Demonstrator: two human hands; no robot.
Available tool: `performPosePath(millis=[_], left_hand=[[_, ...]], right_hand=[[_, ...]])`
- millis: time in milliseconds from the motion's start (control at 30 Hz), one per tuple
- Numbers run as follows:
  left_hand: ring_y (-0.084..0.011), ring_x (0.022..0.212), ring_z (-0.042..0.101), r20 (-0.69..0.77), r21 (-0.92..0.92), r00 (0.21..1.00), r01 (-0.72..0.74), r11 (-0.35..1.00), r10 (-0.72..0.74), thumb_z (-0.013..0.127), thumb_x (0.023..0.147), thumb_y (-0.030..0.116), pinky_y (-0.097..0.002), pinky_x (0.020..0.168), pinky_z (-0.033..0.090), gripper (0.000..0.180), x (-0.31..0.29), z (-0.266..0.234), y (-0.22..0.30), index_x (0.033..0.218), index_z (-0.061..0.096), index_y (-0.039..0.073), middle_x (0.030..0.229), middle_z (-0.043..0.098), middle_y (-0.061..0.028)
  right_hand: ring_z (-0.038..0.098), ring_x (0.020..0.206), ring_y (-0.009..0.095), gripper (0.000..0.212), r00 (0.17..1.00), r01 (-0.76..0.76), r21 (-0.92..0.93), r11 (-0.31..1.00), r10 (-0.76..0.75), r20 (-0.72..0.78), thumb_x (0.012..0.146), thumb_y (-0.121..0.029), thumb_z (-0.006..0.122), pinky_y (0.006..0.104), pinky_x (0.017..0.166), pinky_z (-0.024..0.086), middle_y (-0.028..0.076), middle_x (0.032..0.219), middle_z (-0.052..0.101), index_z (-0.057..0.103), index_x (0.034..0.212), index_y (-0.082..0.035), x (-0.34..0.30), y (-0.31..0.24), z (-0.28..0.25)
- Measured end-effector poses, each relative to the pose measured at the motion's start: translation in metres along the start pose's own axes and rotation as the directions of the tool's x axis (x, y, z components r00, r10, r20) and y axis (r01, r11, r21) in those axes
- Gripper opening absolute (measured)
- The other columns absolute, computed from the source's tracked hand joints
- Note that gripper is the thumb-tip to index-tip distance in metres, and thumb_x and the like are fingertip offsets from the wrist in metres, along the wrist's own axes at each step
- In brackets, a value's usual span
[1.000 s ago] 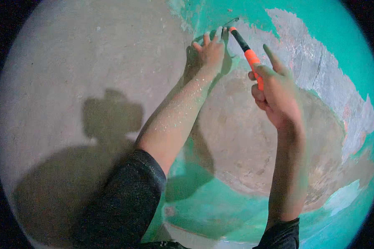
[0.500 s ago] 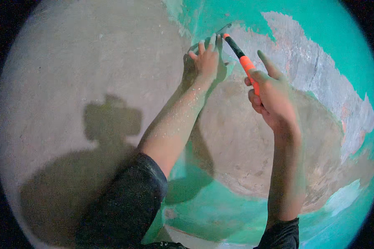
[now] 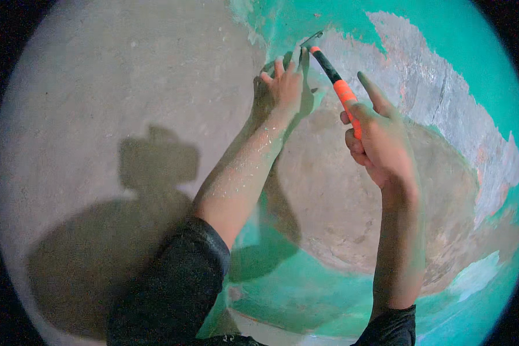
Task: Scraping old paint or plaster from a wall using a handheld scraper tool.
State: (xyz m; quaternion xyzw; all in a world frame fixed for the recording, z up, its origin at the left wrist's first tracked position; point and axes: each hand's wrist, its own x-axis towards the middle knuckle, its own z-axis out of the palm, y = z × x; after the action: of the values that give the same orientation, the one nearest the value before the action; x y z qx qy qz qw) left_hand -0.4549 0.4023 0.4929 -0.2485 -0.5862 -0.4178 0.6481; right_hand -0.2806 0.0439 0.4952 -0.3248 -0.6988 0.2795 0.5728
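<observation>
My right hand point(image 3: 380, 138) is closed around the orange grip of a long-handled scraper point(image 3: 330, 69), its index finger stretched out along one side. The handle is orange and black and slants up to the left. At its top the narrow grey blade lies against the wall, close to the corner. My left hand point(image 3: 285, 89) is raised beside the blade, fingers spread toward the wall corner, with nothing visible in it. One fingertip is right by the scraper head; whether it touches the blade I cannot tell. Pale flecks dot my left forearm.
A bare grey-brown wall point(image 3: 98, 75) fills the left side and meets another wall at a corner. Green paint point(image 3: 461, 34) covers parts of that second wall, around a pale stripped band point(image 3: 427, 75) and a brownish bare patch point(image 3: 328, 190). Shadows fall on the left wall.
The scraper's head has tilted slightly, so more of the blade shows. Both hands keep nearly the same place and hold.
</observation>
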Motion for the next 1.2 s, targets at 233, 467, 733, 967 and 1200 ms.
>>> performPosePath(millis=[233,467,733,967,1200], left_hand=[[-0.0327,0.141,0.037,0.167,-0.641,0.985,0.07,0.764,0.05,0.065,0.086,0.027,-0.0723,0.102,0.027,0.049,0.013,-0.108,-0.017,0.134,0.069,0.017,0.156,0.047,0.0002],[-0.0338,0.141,0.037,0.265,-0.754,0.962,0.161,0.636,0.07,0.066,0.084,0.019,-0.0738,0.101,0.027,0.043,0.061,-0.123,-0.017,0.126,0.074,0.016,0.154,0.05,0.0011],[-0.0304,0.137,0.04,0.261,-0.747,0.962,0.151,0.647,0.076,0.064,0.088,0.02,-0.069,0.099,0.03,0.05,0.063,-0.114,-0.007,0.138,0.065,0.019,0.152,0.052,0.003],[-0.0288,0.133,0.041,0.195,-0.599,0.98,0.089,0.796,0.037,0.062,0.09,0.023,-0.0651,0.099,0.03,0.029,0.063,-0.085,-0.008,0.114,0.077,0.016,0.147,0.054,0.0026],[-0.0265,0.13,0.043,0.157,-0.666,0.987,0.138,0.733,-0.043,0.061,0.093,0.025,-0.0615,0.1,0.032,0.021,0.048,-0.074,0.012,0.1,0.078,0.016,0.136,0.059,0.0009]], right_hand=[[0.04,0.051,0.006,0.072,0.998,0.029,-0.053,0.998,-0.032,-0.049,0.099,-0.014,0.055,0.023,0.041,0.029,0.008,0.092,0.056,0.025,0.164,-0.008,-0.008,0.009,-0.019],[0.047,0.052,0.009,0.073,0.992,0.079,-0.004,0.997,-0.079,-0.098,0.098,-0.018,0.057,0.0265,0.041,0.034,0.007,0.09,0.058,0.025,0.163,-0.005,0.003,0.005,-0.023],[0.04,0.052,0.004,0.069,0.981,0.099,-0.013,0.995,-0.1,-0.167,0.095,-0.012,0.054,0.021,0.04,0.029,0.009,0.095,0.059,0.034,0.161,-0.009,0.007,-0.007,-0.018],[0.039,0.052,0.004,0.07,0.986,0.1,-0.027,0.995,-0.103,-0.13,0.095,-0.013,0.053,0.0205,0.04,0.029,0.008,0.093,0.059,0.032,0.162,-0.009,0.009,-0.006,-0.004],[0.04,0.051,0.005,0.072,0.982,0.087,-0.053,0.995,-0.094,-0.162,0.094,-0.01,0.052,0.0208,0.039,0.03,0.009,0.094,0.059,0.029,0.162,-0.009,0.001,-0.009,-0.006]])
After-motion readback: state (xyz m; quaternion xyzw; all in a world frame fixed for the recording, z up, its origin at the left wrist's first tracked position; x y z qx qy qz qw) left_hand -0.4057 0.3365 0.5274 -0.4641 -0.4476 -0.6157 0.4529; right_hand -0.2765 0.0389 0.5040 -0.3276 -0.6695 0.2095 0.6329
